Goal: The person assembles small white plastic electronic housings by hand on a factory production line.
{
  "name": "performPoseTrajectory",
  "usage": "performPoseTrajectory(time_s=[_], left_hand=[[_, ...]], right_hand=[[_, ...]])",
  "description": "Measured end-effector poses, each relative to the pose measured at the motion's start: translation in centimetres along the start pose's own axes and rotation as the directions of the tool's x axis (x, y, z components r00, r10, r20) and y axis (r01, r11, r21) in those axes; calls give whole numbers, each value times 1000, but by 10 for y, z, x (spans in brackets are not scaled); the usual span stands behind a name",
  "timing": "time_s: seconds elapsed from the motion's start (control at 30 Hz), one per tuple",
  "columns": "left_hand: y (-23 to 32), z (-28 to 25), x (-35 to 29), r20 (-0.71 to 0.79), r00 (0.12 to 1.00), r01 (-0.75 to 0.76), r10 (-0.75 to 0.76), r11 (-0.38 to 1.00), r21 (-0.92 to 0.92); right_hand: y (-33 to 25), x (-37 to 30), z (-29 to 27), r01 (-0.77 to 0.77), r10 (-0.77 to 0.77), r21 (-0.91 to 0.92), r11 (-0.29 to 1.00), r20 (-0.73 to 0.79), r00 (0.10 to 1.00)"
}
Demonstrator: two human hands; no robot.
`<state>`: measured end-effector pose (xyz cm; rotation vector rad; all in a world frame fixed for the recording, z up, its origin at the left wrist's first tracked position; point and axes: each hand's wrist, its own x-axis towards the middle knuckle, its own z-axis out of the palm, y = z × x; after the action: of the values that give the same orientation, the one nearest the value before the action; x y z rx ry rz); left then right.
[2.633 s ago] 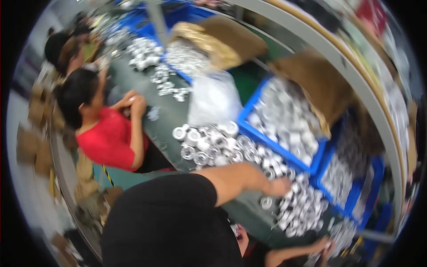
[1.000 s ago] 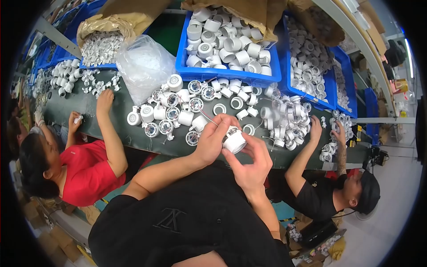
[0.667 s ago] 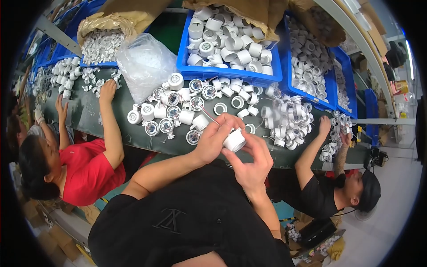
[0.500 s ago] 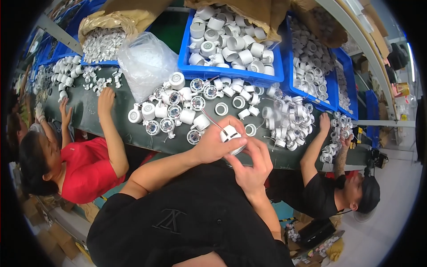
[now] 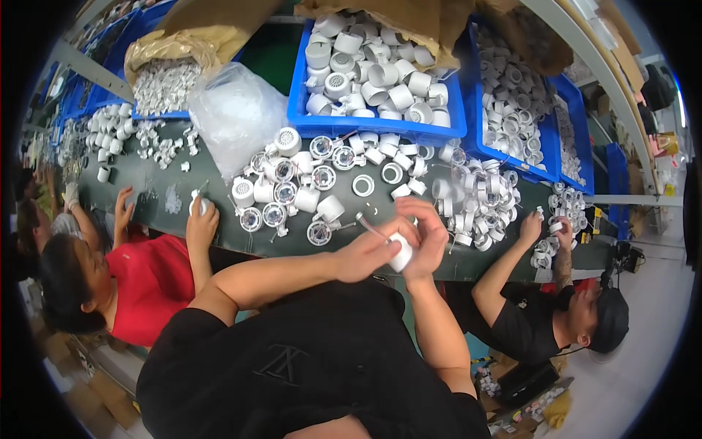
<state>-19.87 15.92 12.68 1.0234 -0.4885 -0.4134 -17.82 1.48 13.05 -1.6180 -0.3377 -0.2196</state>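
white housing (image 5: 401, 254): left hand (image 5: 364, 256) covers part | black shirt (image 5: 314, 366): lower edge cuts

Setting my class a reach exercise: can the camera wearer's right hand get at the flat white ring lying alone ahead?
Probably yes: the white ring lies uncovered within apparent reach, though the right hand must first release the white part it holds.

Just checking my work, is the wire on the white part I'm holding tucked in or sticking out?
Sticking out: the wire projects up and left from the white part, beside your left hand. What's inside is hidden.
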Motion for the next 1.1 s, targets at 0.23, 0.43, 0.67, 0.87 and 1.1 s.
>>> performPoseTrajectory(time_s=[0.23,0.43,0.67,0.87,1.1], left_hand=[[-23,-46,80,-493,850,-150,187,982,115],[-49,-168,194,-542,829,481,137,319,817],[-49,-191,237,-587,800,592,-124,5,806],[-7,-167,164,-652,735,606,185,253,755],[3,-129,68,-556,818,6,-146,969,-245]], right_hand=[[21,1,14,-490,500,139,861,-49,865],[41,4,-45,-502,739,708,497,-42,672],[53,-14,-77,-575,770,624,529,-67,635],[41,-13,-71,-614,742,514,599,-69,667],[6,14,-29,-496,561,410,766,-48,827]])
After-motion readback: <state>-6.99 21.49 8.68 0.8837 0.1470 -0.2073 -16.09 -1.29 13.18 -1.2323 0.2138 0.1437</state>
